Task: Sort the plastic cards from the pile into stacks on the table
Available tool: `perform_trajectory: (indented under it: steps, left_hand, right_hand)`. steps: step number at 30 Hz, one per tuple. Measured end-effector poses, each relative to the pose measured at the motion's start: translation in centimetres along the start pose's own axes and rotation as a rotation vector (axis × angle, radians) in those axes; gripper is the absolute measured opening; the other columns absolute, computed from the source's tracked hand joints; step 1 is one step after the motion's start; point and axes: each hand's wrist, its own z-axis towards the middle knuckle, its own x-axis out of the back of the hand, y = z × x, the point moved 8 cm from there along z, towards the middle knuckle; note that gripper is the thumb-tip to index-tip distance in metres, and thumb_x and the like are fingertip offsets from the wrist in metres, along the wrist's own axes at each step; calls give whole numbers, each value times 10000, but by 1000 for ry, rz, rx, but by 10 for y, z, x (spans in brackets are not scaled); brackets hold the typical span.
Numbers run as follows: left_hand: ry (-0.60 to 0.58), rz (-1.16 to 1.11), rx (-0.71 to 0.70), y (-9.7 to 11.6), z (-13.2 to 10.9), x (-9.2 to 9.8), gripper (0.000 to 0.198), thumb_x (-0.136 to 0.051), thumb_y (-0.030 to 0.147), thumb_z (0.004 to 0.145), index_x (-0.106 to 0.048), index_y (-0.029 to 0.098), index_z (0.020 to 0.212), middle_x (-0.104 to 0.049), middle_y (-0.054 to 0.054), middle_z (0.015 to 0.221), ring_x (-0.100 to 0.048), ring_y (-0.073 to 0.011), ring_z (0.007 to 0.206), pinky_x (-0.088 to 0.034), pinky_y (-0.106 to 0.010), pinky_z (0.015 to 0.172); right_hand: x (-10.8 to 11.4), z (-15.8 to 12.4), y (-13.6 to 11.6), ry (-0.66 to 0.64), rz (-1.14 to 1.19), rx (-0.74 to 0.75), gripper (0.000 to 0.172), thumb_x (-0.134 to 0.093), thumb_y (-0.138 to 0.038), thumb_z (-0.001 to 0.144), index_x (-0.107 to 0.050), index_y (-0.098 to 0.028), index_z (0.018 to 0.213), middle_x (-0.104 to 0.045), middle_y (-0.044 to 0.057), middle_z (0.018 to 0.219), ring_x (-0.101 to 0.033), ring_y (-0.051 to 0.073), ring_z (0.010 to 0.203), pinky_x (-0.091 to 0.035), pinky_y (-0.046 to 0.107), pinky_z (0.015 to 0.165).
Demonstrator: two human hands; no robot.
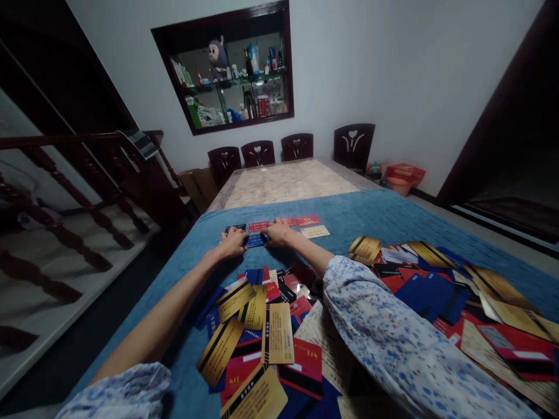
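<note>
A blue card [254, 240] lies flat on the blue cloth [183, 256], gripped at its edges between my two hands. My left hand [234, 241] has its curled fingers at the card's left end. My right hand [277, 233] holds the right end, fingers bent, and covers part of the cards behind. A dark card [236, 226], a red card [257, 226], another red card [288, 222] and a third red card [308, 220] form a row just beyond. To the right of my right hand lies a cream card [315, 231].
Nearer to me spreads a loose pile of gold, red, blue and black cards [279, 334]. A second pile [430, 297] lies right, partly behind my right sleeve. The bare tabletop [288, 180] continues beyond the cloth, with chairs [257, 153] at its far end and a wooden railing [56, 218] left.
</note>
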Motion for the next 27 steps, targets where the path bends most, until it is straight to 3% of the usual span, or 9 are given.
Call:
perform_trajectory:
  steps: [18, 27]
  left_hand:
    - [-20, -32, -30, 1, 0, -1, 481, -575, 190, 799, -591, 270, 1273, -548, -104, 1393, -355, -332, 1336, -321, -525, 1021]
    - [-17, 32, -15, 4, 7, 4, 411, -595, 211, 767, -649, 220, 1174, -582, -133, 1323, -377, -378, 1319, -372, -568, 993]
  right_hand:
    - [2, -4, -1, 2, -4, -62, 419, -631, -397, 868, -694, -195, 1230, -611, 191, 1344, -436, 384, 1317, -432, 503, 986]
    - [2, -1, -3, 25, -16, -73, 369, -646, -344, 864, -699, -186, 1194, -614, 186, 1352, -450, 375, 1316, -429, 515, 1006]
